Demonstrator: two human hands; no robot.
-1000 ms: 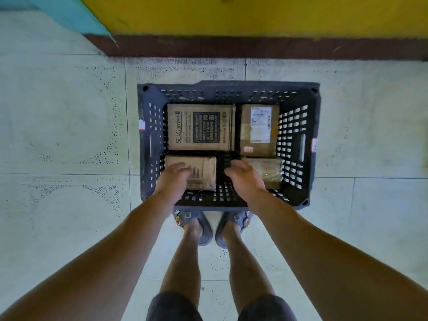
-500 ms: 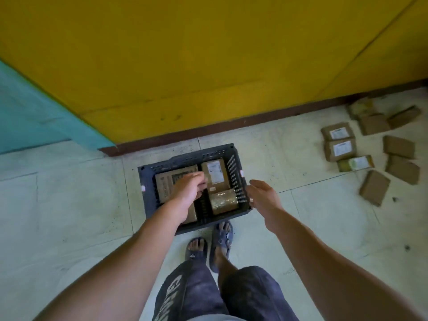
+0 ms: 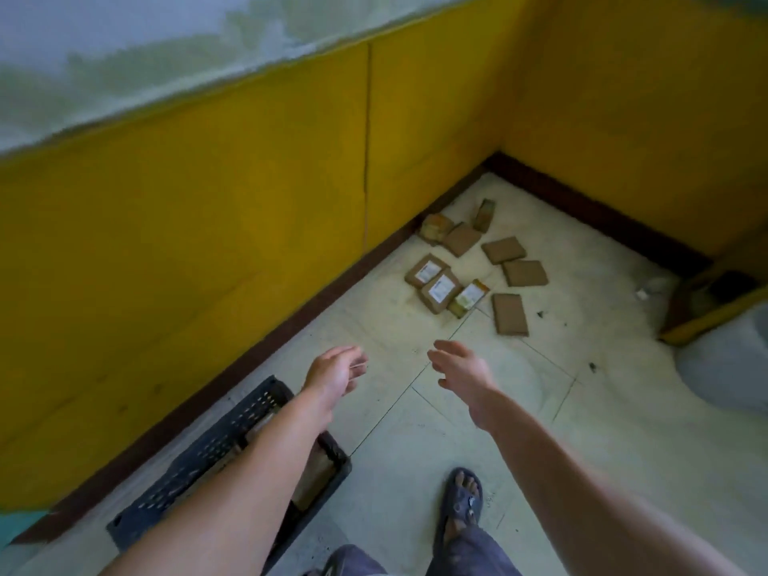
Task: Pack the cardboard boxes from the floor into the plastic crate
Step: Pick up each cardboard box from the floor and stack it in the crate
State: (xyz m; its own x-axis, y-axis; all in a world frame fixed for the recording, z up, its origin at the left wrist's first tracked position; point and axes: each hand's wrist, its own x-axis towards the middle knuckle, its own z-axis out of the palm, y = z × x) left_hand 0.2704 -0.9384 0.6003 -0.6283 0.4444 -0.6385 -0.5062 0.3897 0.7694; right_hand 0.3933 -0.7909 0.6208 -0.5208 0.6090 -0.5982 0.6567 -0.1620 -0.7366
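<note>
**Hands lifted clear of the crate and turned toward the loose boxes**

Since half a second ago, the left hand (image 3: 334, 374) has been drawn off the packed boxes and the right hand (image 3: 461, 370) carried further out. Both are now held forward over bare floor (image 3: 540, 430). Nothing is gripped: the fingers of each hand are spread and relaxed, with the palms turned partly inward (probably readied for the next pick-up).

The plastic crate (image 3: 208, 451) is now seen at the lower left beside the yellow wall (image 3: 249, 222), largely covered by the left forearm. One packed box (image 3: 316, 476) can be made out inside it. A sandalled foot (image 3: 461, 498) is planted to its right, pointed away from it.

The remaining cardboard boxes (image 3: 524, 273) are scattered well ahead, near the corner. They were at the right edge of the earlier view and are now brought toward its centre, so a walk to them is judged to be under way. About ten appear still to be left, so the packing seems less than half done.
</note>
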